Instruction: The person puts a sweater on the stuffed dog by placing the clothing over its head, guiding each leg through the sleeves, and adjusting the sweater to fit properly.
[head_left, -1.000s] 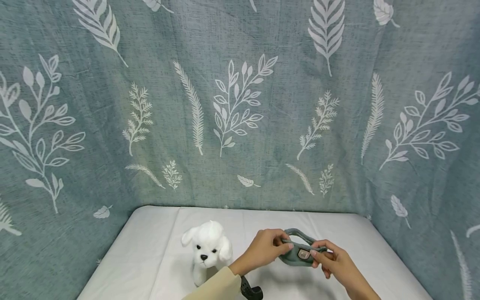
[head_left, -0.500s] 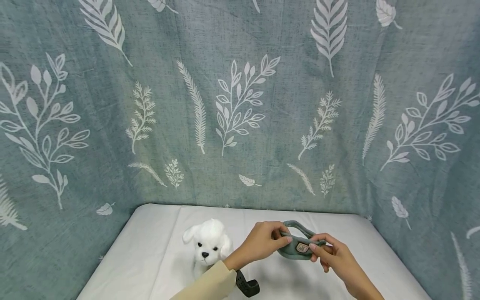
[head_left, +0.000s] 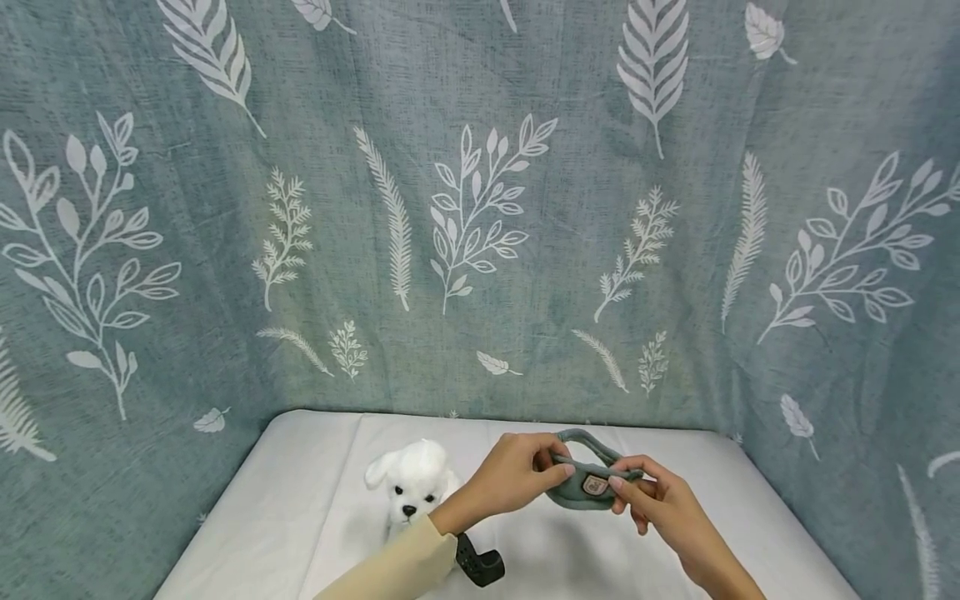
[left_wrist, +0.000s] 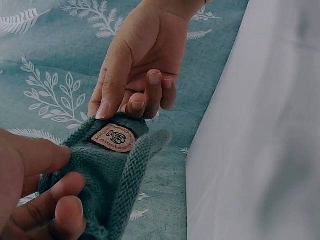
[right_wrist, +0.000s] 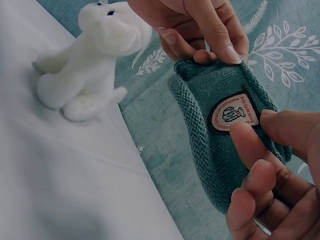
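Note:
Both hands hold a small teal-green knitted piece (head_left: 576, 497) between them, above the white table. It has rolled edges, a loop rising at the back and a sewn-on patch (right_wrist: 234, 116) with a little drawing and red lettering. My left hand (head_left: 512, 477) pinches its left end with the thumb in front. At the other end, near the patch, my right hand (head_left: 663, 505) pinches the edge between thumb and fingers. In the head view, a white plush dog (head_left: 417, 472) stands left of the hands, its body partly hidden by my left forearm.
A white-covered table (head_left: 315, 467) lies under the hands. Blue-green cloth (head_left: 480, 350) with white leaf prints hangs behind it and at both sides. A black device (head_left: 480, 562) is strapped to my left wrist. The plush dog sits close to the left sleeve.
Both hands have lifted the knitted piece slightly, away from me and a little to the left, keeping their pinch. My left forearm now covers more of the plush dog.

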